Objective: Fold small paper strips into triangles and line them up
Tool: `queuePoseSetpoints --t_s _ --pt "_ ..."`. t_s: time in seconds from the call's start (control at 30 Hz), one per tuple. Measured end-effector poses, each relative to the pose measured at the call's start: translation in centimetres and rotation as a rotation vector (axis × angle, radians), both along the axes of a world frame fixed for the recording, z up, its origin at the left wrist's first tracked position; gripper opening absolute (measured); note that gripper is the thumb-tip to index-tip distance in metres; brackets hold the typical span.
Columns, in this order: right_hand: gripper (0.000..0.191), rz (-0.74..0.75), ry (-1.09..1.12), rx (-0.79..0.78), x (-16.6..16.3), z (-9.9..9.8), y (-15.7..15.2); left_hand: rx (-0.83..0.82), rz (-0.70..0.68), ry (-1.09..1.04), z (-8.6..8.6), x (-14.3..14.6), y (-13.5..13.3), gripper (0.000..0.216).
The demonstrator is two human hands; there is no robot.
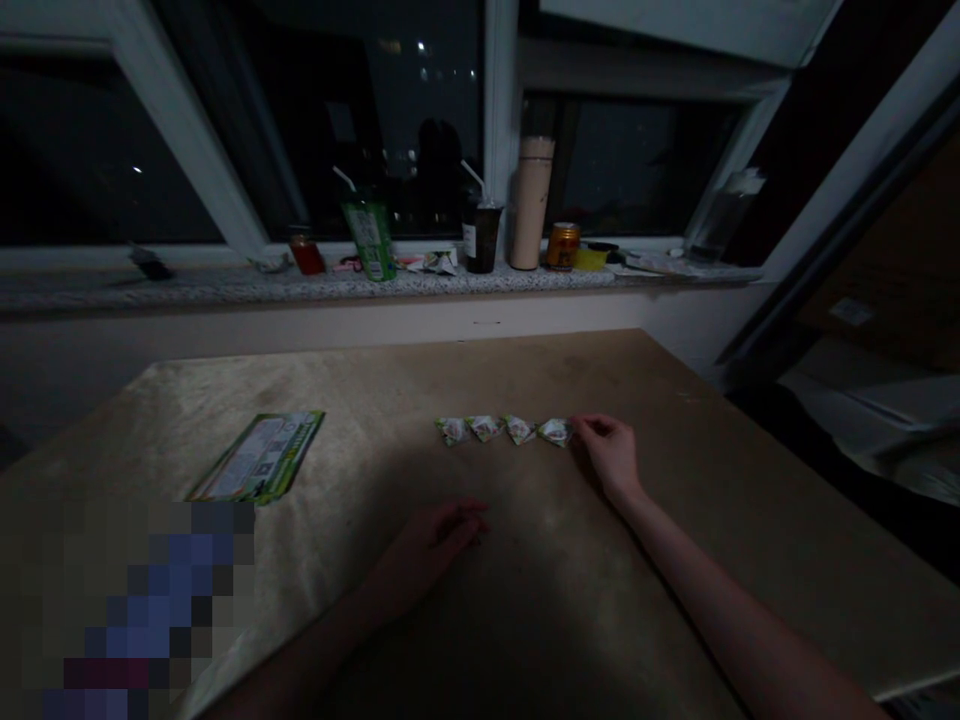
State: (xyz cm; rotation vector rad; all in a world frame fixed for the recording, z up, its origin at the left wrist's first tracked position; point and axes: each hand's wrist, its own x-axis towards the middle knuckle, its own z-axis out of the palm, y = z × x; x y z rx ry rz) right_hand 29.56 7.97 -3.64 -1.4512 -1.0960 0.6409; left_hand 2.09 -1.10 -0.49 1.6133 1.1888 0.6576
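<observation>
Several small folded paper triangles (504, 429) lie in a row across the middle of the table (675, 520). My right hand (609, 450) is at the right end of the row, its fingertips pinched on the rightmost triangle (556, 432). My left hand (435, 545) rests flat on the table nearer to me, fingers stretched out and holding nothing. A green and white printed sheet (259, 457) lies flat on the left part of the table, away from both hands.
A stone window ledge (225, 285) behind the table carries a green drink carton with straw (369, 238), a dark cup with straw (481, 235), a tall beige flask (531, 200), two cans (562, 246) and scraps. A blurred patch covers the near left corner.
</observation>
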Motion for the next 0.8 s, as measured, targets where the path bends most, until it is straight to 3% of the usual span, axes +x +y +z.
queuePoseSetpoints --t_s 0.37,0.53,0.67,0.8 --pt "0.050 0.044 0.026 0.003 -0.1 0.0 0.5 0.027 -0.036 0.089 0.5 0.1 -0.1 0.030" --pt "0.036 -0.081 -0.117 0.178 -0.4 1.1 -0.6 0.037 -0.045 0.123 0.4 -0.1 -0.2 0.031" --pt "0.025 0.105 -0.336 0.323 -2.0 2.0 -2.7 0.057 -0.072 0.135 0.3 0.0 -0.3 0.030" --pt "0.020 0.569 -0.580 0.383 -4.2 2.0 -4.6 0.087 -0.090 0.172 0.6 0.3 -0.5 0.029"
